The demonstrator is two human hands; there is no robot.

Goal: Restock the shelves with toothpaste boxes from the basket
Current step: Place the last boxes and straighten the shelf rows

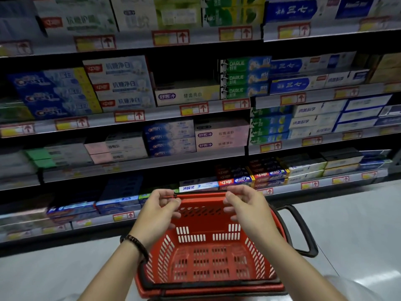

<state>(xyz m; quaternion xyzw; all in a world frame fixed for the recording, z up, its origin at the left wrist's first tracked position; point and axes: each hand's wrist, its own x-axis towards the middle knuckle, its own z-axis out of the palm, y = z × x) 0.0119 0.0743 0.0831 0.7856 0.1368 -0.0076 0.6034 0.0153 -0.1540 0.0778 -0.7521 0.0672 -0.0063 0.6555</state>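
Note:
A red plastic basket sits low in front of me, and its slatted bottom shows with no toothpaste box inside. My left hand and my right hand are both raised at its far rim. Each pinches one end of a thin dark handle bar between thumb and curled fingers. Behind them rise the shelves, packed with toothpaste boxes. A white box with a purple label lies alone in its slot, with a dark gap above it.
A thick black loop handle juts out from the basket's right side. Pale glossy floor spreads to the right and under the basket. Yellow and red price tags line each shelf edge. A dark bead bracelet circles my left wrist.

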